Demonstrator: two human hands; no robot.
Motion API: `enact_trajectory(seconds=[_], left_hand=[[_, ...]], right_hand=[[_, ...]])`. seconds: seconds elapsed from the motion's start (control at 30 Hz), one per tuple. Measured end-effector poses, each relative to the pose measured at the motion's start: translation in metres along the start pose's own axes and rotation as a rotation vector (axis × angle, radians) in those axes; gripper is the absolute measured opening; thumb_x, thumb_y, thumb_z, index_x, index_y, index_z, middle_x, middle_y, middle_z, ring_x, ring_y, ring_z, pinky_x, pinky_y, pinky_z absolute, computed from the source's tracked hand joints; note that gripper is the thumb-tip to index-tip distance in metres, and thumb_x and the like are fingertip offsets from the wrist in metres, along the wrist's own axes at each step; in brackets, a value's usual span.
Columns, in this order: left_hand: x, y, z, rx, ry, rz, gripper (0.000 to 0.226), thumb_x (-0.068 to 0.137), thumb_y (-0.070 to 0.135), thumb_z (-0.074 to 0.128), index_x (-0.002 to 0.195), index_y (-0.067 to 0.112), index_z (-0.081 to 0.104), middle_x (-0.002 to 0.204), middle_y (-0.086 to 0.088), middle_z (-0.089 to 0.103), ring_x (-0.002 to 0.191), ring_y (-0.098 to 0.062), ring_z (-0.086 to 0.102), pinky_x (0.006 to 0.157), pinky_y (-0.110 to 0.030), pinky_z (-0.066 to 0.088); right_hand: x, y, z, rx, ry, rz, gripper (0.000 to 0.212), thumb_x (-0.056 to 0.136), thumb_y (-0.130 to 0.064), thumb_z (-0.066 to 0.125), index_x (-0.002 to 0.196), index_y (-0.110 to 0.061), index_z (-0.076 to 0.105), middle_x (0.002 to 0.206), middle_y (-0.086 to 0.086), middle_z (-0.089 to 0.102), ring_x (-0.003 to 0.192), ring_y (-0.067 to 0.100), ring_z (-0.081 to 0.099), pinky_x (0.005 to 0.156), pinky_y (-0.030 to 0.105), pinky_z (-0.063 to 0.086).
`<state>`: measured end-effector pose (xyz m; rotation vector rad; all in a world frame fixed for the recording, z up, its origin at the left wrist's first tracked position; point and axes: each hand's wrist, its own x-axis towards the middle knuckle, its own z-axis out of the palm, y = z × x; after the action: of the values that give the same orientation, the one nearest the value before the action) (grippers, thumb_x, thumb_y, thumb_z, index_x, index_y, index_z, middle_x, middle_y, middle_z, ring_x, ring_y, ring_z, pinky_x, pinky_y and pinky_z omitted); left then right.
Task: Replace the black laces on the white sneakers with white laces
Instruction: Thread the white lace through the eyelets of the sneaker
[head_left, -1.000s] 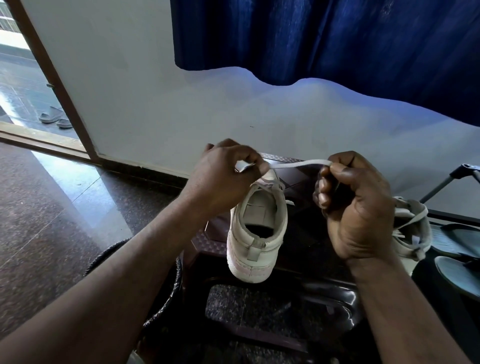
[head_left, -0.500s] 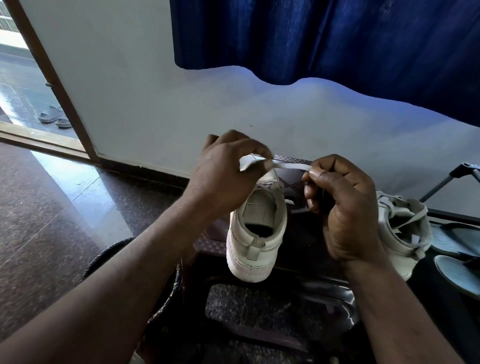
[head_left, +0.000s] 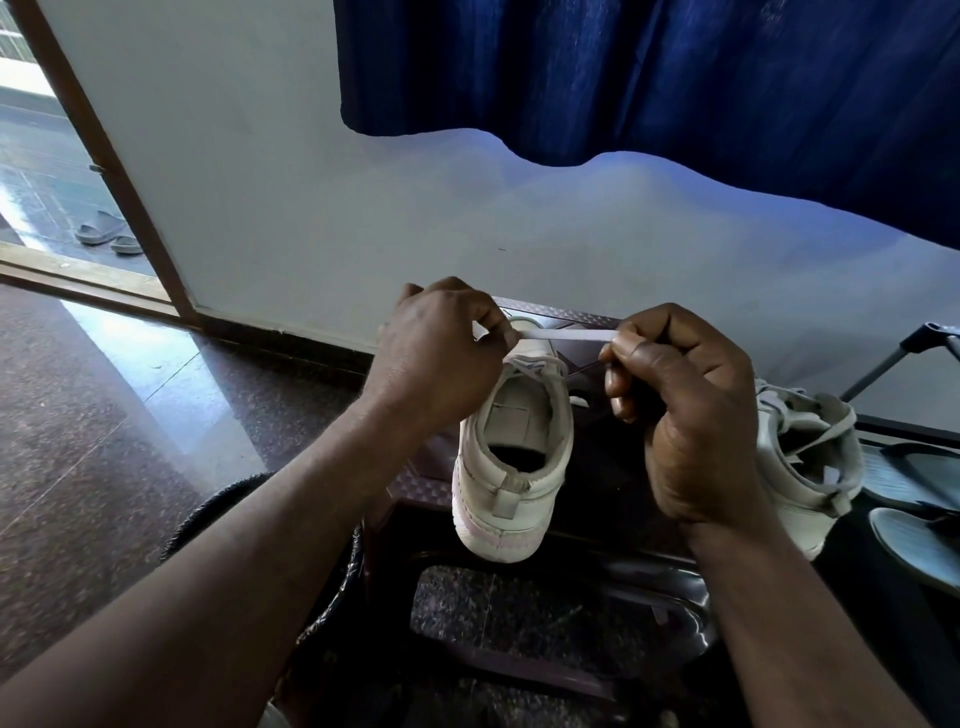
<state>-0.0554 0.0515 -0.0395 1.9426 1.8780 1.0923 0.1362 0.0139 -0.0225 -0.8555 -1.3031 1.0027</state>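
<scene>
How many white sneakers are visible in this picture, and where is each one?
2. One white sneaker rests on the dark stool at centre, heel toward the camera. The second sneaker lies to the right, partly behind the right hand. Others could be hidden.

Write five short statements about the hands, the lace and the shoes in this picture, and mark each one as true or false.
1. The left hand and the right hand both pinch the white lace, which runs straight between them. True.
2. The near sneaker under the hands points its toe at the camera. False: its heel faces the camera.
3. A second sneaker lies to the right of the right hand. True.
4. The lace between the hands is black. False: it is white.
5. The curtain above is red. False: it is dark blue.
</scene>
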Motion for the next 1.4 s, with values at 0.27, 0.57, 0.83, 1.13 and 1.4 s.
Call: enact_trajectory(seconds=[0.27, 0.57, 0.83, 1.13, 1.4], left_hand=[[0.001, -0.001, 0.004, 0.006, -0.006, -0.122, 0.014, 0.088, 0.035, 0.071, 0.077, 0.028, 0.075, 0.084, 0.013, 0.062, 0.093, -0.020, 0.062, 0.076, -0.028, 0.046], [-0.002, 0.007, -0.014, -0.327, -0.095, -0.204, 0.017, 0.088, 0.032, 0.077, 0.080, 0.020, 0.070, 0.061, 0.008, 0.063, 0.052, -0.005, 0.050, 0.058, -0.023, 0.041], [-0.011, 0.015, -0.038, -0.366, -0.386, -0.270, 0.020, 0.084, 0.028, 0.083, 0.085, 0.010, 0.074, 0.078, -0.013, 0.075, 0.061, -0.014, 0.065, 0.062, -0.030, 0.055], [-0.011, 0.010, -0.051, -0.684, -0.392, -0.552, 0.007, 0.088, 0.001, 0.073, 0.086, -0.005, 0.074, 0.080, -0.025, 0.074, 0.068, -0.035, 0.073, 0.077, -0.050, 0.063], [-0.013, 0.006, -0.052, -0.737, -0.426, -0.559, 0.020, 0.090, 0.004, 0.074, 0.103, -0.011, 0.073, 0.091, -0.028, 0.076, 0.075, -0.037, 0.076, 0.077, -0.049, 0.066]], right_hand=[[-0.002, -0.001, 0.001, 0.026, -0.022, -0.096, 0.026, 0.089, -0.005, 0.059, 0.070, -0.021, 0.066, 0.067, 0.007, 0.060, 0.059, 0.023, 0.050, 0.052, 0.025, 0.039], [0.013, 0.001, -0.011, 0.323, 0.301, 0.143, 0.021, 0.086, -0.016, 0.064, 0.067, -0.023, 0.069, 0.085, 0.001, 0.071, 0.068, 0.011, 0.056, 0.055, 0.024, 0.033], [0.005, 0.020, 0.015, -0.054, 0.135, 0.039, 0.013, 0.088, -0.004, 0.079, 0.093, -0.012, 0.070, 0.084, 0.013, 0.070, 0.066, 0.015, 0.061, 0.063, 0.026, 0.053], [-0.004, 0.025, 0.031, -0.452, 0.003, -0.018, 0.008, 0.089, -0.017, 0.081, 0.088, -0.025, 0.080, 0.085, -0.017, 0.077, 0.086, 0.004, 0.073, 0.083, 0.027, 0.058], [-0.003, 0.026, 0.033, -0.485, -0.015, 0.049, 0.004, 0.089, -0.024, 0.081, 0.086, -0.026, 0.081, 0.084, -0.018, 0.077, 0.084, 0.003, 0.073, 0.083, 0.034, 0.060]])
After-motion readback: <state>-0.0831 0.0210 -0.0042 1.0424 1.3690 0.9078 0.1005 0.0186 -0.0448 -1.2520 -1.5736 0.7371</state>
